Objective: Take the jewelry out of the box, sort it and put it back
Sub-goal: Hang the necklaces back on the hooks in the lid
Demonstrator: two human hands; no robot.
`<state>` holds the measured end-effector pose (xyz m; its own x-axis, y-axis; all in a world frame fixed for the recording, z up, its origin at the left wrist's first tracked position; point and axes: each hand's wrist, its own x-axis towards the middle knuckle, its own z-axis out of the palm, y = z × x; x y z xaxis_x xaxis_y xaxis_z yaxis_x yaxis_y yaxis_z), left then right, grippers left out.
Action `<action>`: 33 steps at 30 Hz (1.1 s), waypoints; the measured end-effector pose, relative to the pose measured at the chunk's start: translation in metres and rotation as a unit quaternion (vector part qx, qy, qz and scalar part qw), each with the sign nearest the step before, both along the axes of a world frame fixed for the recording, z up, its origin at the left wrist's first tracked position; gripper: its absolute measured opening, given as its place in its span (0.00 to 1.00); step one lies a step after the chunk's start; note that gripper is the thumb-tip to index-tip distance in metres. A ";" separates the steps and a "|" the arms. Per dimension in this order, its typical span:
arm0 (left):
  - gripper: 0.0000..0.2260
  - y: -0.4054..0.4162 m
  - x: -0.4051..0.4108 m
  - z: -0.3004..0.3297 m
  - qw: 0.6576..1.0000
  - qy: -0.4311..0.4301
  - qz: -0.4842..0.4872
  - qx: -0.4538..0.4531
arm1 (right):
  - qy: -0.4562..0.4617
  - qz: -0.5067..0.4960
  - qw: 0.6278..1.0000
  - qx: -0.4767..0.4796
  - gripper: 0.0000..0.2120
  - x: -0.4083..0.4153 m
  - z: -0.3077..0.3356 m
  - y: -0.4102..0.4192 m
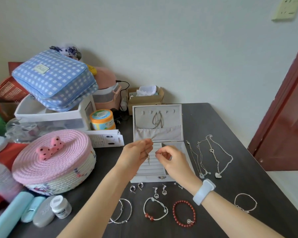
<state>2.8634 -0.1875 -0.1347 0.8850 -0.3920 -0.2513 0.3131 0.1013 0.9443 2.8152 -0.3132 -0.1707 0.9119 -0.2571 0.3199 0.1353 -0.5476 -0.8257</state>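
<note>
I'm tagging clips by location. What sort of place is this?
Probably a home bedroom or dressing corner: a dark table against a plain wall, crowded with a checked toiletry bag, a pink lidded basket and an open jewelry box.

1 head-worn view looks forward and down, close over the table.

Matt dark table, seemingly velvety grey jewelry box, shiny metal chains.
</note>
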 end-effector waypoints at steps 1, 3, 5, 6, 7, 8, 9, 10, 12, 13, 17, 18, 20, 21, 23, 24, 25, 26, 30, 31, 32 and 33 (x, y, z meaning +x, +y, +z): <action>0.12 -0.001 0.000 -0.001 0.997 -0.049 0.005 0.053 | 0.005 -0.006 1.000 0.011 0.02 -0.001 -0.003 -0.001; 0.11 -0.003 0.003 0.000 0.977 -0.142 0.011 0.157 | 0.019 -0.018 0.999 0.033 0.02 -0.001 -0.009 -0.004; 0.10 -0.006 0.007 0.005 0.937 -0.231 0.002 0.261 | 0.038 -0.023 0.997 0.065 0.03 -0.001 -0.013 -0.009; 0.09 -0.008 0.009 0.008 0.915 -0.268 -0.005 0.301 | 0.046 -0.025 0.995 0.085 0.03 -0.001 -0.015 -0.010; 0.09 -0.010 0.011 0.012 0.899 -0.296 -0.010 0.323 | 0.051 -0.027 0.993 0.107 0.04 -0.001 -0.015 -0.012; 0.09 -0.012 0.013 0.016 0.889 -0.315 -0.009 0.332 | 0.054 -0.028 0.990 0.127 0.04 -0.001 -0.015 -0.013; 0.09 -0.014 0.016 0.020 0.885 -0.327 -0.003 0.332 | 0.056 -0.028 0.988 0.145 0.04 -0.001 -0.015 -0.014; 0.09 -0.016 0.019 0.023 0.884 -0.334 0.005 0.328 | 0.057 -0.028 0.985 0.160 0.04 -0.001 -0.015 -0.015; 0.08 -0.019 0.023 0.029 0.890 -0.331 0.013 0.312 | 0.060 -0.027 0.979 0.191 0.04 0.000 -0.015 -0.015; 0.07 -0.020 0.025 0.031 0.897 -0.324 0.013 0.300 | 0.062 -0.024 0.976 0.208 0.05 -0.001 -0.015 -0.015; 0.04 -0.027 0.026 0.034 0.915 -0.301 0.000 0.268 | 0.061 0.026 0.958 0.280 0.09 0.000 -0.009 -0.013; 0.03 -0.029 0.025 0.035 0.918 -0.298 0.000 0.263 | 0.060 0.044 0.950 0.302 0.09 0.000 -0.007 -0.013; 0.02 -0.031 0.024 0.035 0.921 -0.294 0.001 0.255 | 0.058 0.062 0.940 0.330 0.10 0.003 -0.007 -0.012; 0.02 -0.032 0.024 0.035 0.922 -0.294 0.002 0.253 | 0.055 0.059 0.940 0.331 0.09 0.004 -0.006 -0.011; 0.02 -0.033 0.023 0.035 0.924 -0.293 0.005 0.245 | 0.043 0.048 0.936 0.345 0.07 0.005 -0.006 -0.009; 0.02 -0.033 0.023 0.034 0.928 -0.287 0.007 0.237 | 0.034 0.043 0.931 0.360 0.07 0.005 -0.005 -0.009; 0.02 -0.032 0.022 0.034 0.934 -0.277 0.009 0.225 | 0.027 0.040 0.926 0.374 0.07 0.005 -0.004 -0.009; 0.01 -0.031 0.022 0.033 0.941 -0.263 0.010 0.213 | 0.024 0.039 0.922 0.385 0.07 0.005 -0.002 -0.010; 0.03 -0.022 0.017 0.024 0.967 -0.201 0.021 0.158 | 0.034 0.046 0.925 0.375 0.08 0.006 0.007 -0.016; 0.04 -0.020 0.016 0.021 0.972 -0.185 0.025 0.143 | 0.035 0.048 0.928 0.368 0.09 0.006 0.010 -0.018; 0.04 -0.018 0.015 0.018 0.976 -0.170 0.028 0.129 | 0.040 0.051 0.932 0.356 0.08 0.007 0.015 -0.020; 0.05 -0.017 0.013 0.015 0.980 -0.158 0.028 0.119 | 0.048 0.054 0.941 0.331 0.08 0.007 0.022 -0.023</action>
